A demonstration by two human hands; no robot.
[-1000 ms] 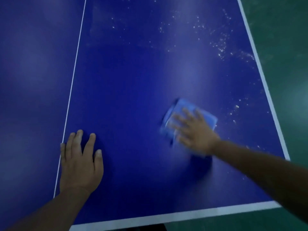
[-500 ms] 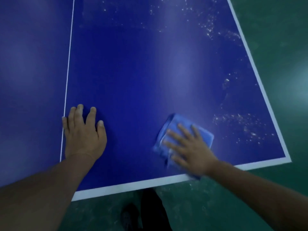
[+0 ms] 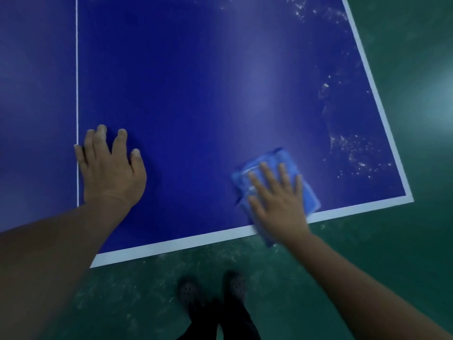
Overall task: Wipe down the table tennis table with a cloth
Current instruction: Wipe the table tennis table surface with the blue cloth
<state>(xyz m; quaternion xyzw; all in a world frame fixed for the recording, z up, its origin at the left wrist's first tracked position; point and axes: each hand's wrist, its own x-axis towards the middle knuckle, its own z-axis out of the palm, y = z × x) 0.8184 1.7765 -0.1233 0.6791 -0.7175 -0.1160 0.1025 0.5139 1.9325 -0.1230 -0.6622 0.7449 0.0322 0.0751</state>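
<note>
Blue surface point(image 3: 208, 94) is pressed by the flat left hand point(image 3: 110, 173); a blue cloth point(image 3: 274, 182) at its near edge is pressed under the spread right hand point(image 3: 279, 202).

You are pressing light blue cloth point(image 3: 279, 173) on deep blue table point(image 3: 196, 94); white edge band point(image 3: 171, 244) is running along lower and right sides, thin white centre line point(image 3: 77, 69) at left of frame. Whitish specks point(image 3: 355, 153) are dotting blue at right. Green floor point(image 3: 404, 241) is showing pale scuffs; dark perforated shoes point(image 3: 188, 293) at bottom.
</note>
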